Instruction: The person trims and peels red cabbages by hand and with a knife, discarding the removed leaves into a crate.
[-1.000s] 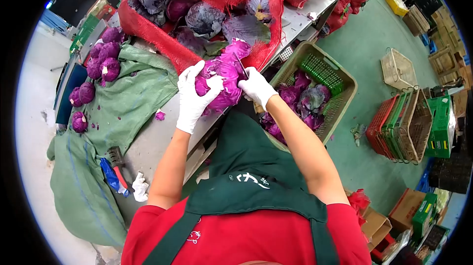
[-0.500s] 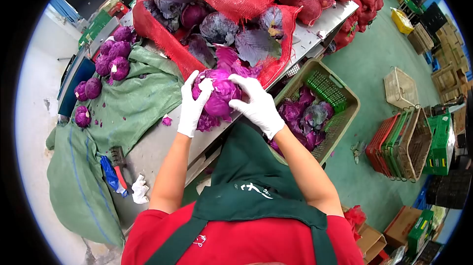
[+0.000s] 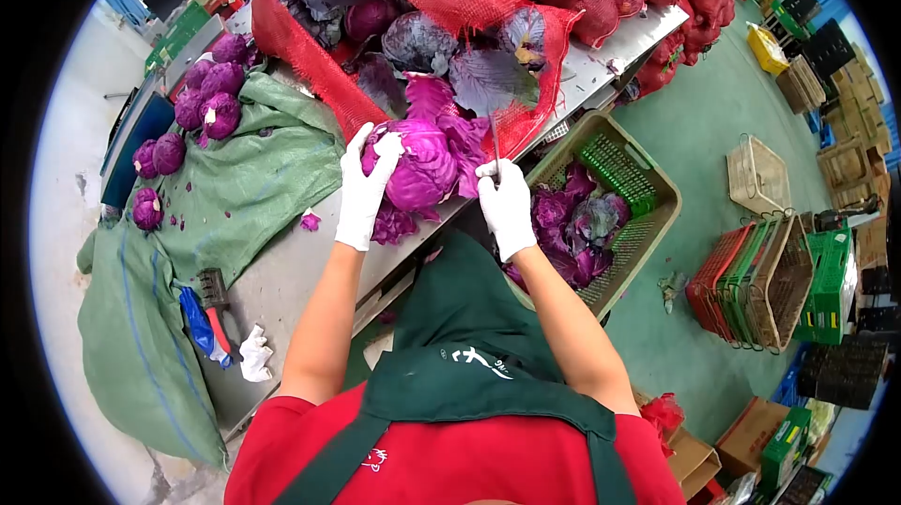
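Note:
A red cabbage (image 3: 420,167) with loosened outer leaves rests at the table edge, in front of the open red mesh sack (image 3: 319,83). My left hand (image 3: 368,188), in a white glove, grips the cabbage from its left side. To the right of the cabbage, my gloved right hand (image 3: 507,209) is closed around what looks like a knife (image 3: 496,137); its thin blade points up and away from me. Torn purple leaves (image 3: 392,225) lie below the cabbage. Dark cabbages (image 3: 419,43) with bluish leaves fill the sack.
A plastic crate (image 3: 648,252) with purple leaves stands beside the table at right. Trimmed cabbages (image 3: 221,115) sit on green woven cloth (image 3: 253,158) at left. A red-handled tool (image 3: 221,329) and crumpled white glove (image 3: 254,355) lie nearby. Stacked crates (image 3: 751,280) occupy the floor.
My right hand has come off the cabbage and moved slightly right and down, now holding the knife upright. My left hand stays on the cabbage, whose outer leaves are turned differently.

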`<state>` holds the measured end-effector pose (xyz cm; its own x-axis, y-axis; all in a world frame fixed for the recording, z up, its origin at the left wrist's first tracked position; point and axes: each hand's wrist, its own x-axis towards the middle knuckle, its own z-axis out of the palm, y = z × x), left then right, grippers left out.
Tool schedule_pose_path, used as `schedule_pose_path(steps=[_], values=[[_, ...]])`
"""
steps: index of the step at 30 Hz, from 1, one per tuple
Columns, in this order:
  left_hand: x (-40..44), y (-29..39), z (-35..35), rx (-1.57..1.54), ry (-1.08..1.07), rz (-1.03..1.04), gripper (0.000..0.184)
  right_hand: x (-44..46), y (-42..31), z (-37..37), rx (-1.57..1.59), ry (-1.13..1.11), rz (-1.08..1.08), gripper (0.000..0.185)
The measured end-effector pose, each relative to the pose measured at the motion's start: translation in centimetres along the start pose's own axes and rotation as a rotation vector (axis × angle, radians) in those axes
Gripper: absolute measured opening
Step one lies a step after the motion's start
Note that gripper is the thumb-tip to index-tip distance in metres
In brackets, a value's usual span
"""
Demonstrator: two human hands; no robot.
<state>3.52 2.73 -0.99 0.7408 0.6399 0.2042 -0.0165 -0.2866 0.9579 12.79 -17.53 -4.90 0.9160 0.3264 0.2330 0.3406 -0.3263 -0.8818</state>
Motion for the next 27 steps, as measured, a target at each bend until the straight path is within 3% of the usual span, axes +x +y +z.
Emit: schedule_pose_path(steps=[2, 3, 4, 7, 12, 14, 16, 18, 22, 24, 27], values=[[0.0, -0.8, 0.2, -0.029, 0.069, -0.038, 0.065, -0.3, -2.2, -0.3, 0.411, -0.045, 0.333, 0.029], [0.1, -1.0, 0.3, -0.106, 0.079, -0.072, 0.066, -0.5, -2.6, 0.1, 0.382, -0.06, 0.277, 0.052], [-0.1, -1.0, 0.4, -0.104, 0.072, -0.075, 0.066, -0.8, -3.2, 0.7, 0.425, -0.091, 0.309, 0.064], [-1.0, -0.8, 0.9, 0.037, 0.22, -0.085, 0.063, -0.7, -3.6, 1.3, 0.417, -0.211, 0.395, 0.071], [-1.3, -1.5, 0.6, -0.027, 0.229, -0.105, 0.062, -0.8, -3.5, 2.2, 0.551, -0.245, 0.361, 0.069], [-0.9, -2.5, 0.3, -0.017, 0.221, -0.085, 0.062, 0.3, -3.2, 1.7, 0.392, -0.314, 0.344, 0.064], [-0.8, -2.5, 0.2, -0.013, 0.22, -0.061, 0.061, 1.1, -1.9, 2.2, 0.458, -0.312, 0.342, 0.06], [-1.2, -1.9, 0.2, -0.054, 0.21, -0.081, 0.062, 1.6, -2.0, 2.6, 0.211, -0.279, 0.276, 0.058], [-0.5, -2.1, 0.4, -0.04, 0.249, -0.037, 0.062, 3.2, -1.5, 3.5, 0.264, -0.273, 0.243, 0.041], [-0.5, -1.7, 0.3, -0.077, 0.223, -0.078, 0.06, 4.2, -2.5, 2.3, 0.429, -0.423, 0.534, 0.029], [-1.0, -1.6, 0.7, -0.127, 0.226, -0.12, 0.057, 3.6, -2.6, 2.4, 0.053, -0.205, 0.175, 0.023]])
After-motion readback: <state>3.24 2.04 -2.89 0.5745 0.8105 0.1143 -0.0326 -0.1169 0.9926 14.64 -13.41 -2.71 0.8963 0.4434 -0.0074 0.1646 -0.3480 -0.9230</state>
